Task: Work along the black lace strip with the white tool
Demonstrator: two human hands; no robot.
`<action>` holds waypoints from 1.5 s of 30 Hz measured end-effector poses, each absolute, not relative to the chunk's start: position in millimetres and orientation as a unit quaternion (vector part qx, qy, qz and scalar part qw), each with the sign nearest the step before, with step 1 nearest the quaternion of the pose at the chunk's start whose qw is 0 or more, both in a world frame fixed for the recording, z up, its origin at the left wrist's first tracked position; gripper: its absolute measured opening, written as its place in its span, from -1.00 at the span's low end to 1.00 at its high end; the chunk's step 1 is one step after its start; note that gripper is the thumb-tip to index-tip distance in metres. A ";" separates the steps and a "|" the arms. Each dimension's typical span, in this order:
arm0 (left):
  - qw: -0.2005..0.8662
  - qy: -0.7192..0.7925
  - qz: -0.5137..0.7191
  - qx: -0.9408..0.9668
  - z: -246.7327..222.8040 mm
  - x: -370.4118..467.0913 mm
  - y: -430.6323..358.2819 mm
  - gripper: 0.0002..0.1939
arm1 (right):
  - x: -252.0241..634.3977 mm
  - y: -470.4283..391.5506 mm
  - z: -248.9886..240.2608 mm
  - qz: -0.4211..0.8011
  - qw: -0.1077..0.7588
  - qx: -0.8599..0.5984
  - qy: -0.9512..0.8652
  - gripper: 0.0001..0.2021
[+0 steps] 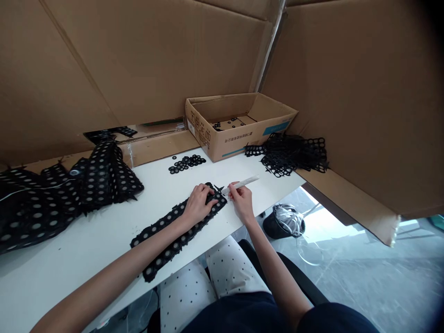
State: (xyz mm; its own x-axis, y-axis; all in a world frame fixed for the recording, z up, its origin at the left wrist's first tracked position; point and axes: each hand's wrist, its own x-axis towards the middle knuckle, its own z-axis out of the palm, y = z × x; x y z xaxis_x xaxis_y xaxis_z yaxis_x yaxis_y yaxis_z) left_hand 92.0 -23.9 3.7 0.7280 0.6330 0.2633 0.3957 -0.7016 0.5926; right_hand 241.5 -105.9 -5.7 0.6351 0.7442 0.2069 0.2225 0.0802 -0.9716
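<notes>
A long black strip (pixel 173 246) with rows of round light spots lies slantwise on the white table. My left hand (pixel 199 203) rests on the strip near its far right end, fingers spread and pressing it down. My right hand (pixel 240 196) pinches a thin whitish stick-like tool (pixel 248 181), whose lower end touches the strip's right end, where small black points stick up. Small black rings (pixel 187 163) lie in a loose group behind the strip.
An open cardboard box (pixel 225 147) with scattered black rings stands at the back. Black perforated scraps (pixel 294 152) are piled to its right. Black dotted sheets (pixel 100 180) lie at left. Cardboard walls surround the table; a black bin (pixel 274 225) stands on the floor.
</notes>
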 end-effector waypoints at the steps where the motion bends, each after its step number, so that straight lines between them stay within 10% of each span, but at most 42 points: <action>1: 0.263 0.290 0.229 0.891 3.4 92.5 -23.0 -0.84 | 241.4 -105.9 -5.9 0.203 0.631 -0.648 -0.375 -0.70; 21: 0.262 0.286 0.237 0.891 1.6 91.6 -24.0 -0.86 | 241.2 -106.8 -4.2 0.197 0.609 -0.659 -0.395 -0.70; 31: 0.291 0.221 0.151 0.919 14.5 110.4 10.4 -0.81 | 255.9 -82.4 26.2 0.199 0.456 -0.668 -0.553 -0.77; 45: 0.295 0.086 0.019 0.952 23.6 132.5 48.0 -0.84 | 257.7 -115.2 -0.3 0.278 0.559 -0.620 -0.475 -0.76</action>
